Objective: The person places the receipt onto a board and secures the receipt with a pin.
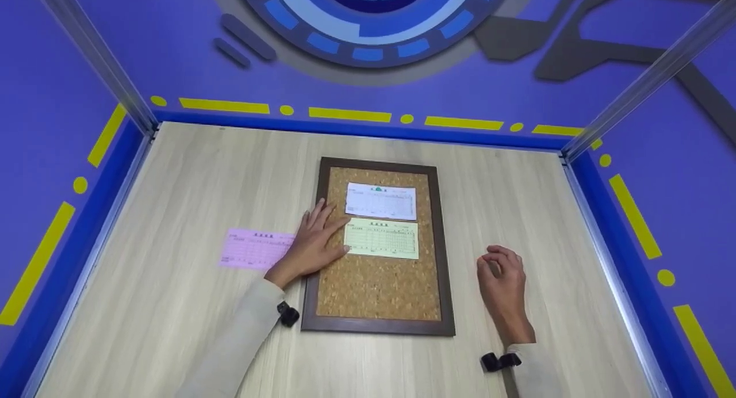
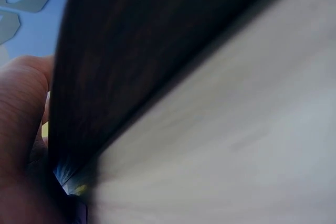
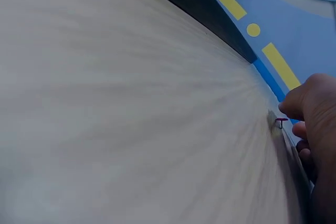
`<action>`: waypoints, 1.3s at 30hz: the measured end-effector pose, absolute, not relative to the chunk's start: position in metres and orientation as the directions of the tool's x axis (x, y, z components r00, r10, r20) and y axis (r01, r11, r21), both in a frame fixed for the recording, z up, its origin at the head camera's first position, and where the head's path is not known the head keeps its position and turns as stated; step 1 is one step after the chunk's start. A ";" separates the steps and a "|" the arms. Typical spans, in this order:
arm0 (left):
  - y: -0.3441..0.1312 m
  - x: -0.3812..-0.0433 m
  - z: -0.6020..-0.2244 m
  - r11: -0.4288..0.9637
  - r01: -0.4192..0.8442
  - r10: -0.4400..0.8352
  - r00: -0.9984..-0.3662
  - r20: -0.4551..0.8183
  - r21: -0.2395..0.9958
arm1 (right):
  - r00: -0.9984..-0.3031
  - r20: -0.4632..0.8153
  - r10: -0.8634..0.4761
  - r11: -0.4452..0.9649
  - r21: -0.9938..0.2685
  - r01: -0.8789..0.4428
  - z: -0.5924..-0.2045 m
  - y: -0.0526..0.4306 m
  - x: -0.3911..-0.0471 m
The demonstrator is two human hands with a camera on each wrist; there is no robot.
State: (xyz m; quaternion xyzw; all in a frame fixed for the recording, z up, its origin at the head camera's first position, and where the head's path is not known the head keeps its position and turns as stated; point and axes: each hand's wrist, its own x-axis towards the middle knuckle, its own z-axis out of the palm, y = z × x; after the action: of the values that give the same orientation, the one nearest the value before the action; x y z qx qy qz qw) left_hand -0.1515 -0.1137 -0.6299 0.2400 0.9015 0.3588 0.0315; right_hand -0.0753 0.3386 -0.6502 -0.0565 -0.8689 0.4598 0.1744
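A cork board [image 1: 376,294] in a dark brown frame lies on the table. My left hand [image 1: 310,245] rests across its left edge with fingers spread, thumb and forefinger at the left side of a pale green printed slip [image 1: 381,238]. Above that slip sits a white printed slip [image 1: 380,201] on the cork. A pink printed slip [image 1: 253,249] lies on the table, its right end partly hidden by my left hand. Right of the board, my right hand [image 1: 504,283] has curled fingers, pinching a small pin with a pink head [image 3: 282,119] at its fingertips.
The light wood-grain table [image 1: 190,173] is bordered by blue walls [image 1: 368,90] with yellow markings at the back and both sides. Metal posts [image 1: 650,81] stand in the back corners. Each wrist carries a small black camera [image 1: 287,314].
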 end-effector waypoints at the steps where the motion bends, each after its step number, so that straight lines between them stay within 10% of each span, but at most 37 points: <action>1: -0.113 -0.152 -0.630 0.626 0.412 0.456 -0.882 0.118 0.662 | -0.931 0.255 0.261 0.556 -0.828 -0.071 -0.649 0.338 -0.076; 16: -0.112 -0.151 -0.635 0.602 0.420 0.456 -0.879 0.139 0.679 | -0.882 0.467 0.069 0.576 -0.740 -0.347 -0.624 0.307 -0.110; 39: -0.115 -0.152 -0.631 0.650 0.420 0.458 -0.882 0.114 0.634 | -0.945 0.327 -0.011 0.447 -0.844 -0.298 -0.603 0.253 -0.140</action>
State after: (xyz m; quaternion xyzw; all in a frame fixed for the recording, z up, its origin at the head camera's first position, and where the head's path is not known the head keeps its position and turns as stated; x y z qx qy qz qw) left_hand -0.1524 -0.1145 -0.6310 0.2417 0.9079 0.3415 0.0281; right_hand -0.1402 0.2526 -0.6029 0.0919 -0.8391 0.5180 0.1384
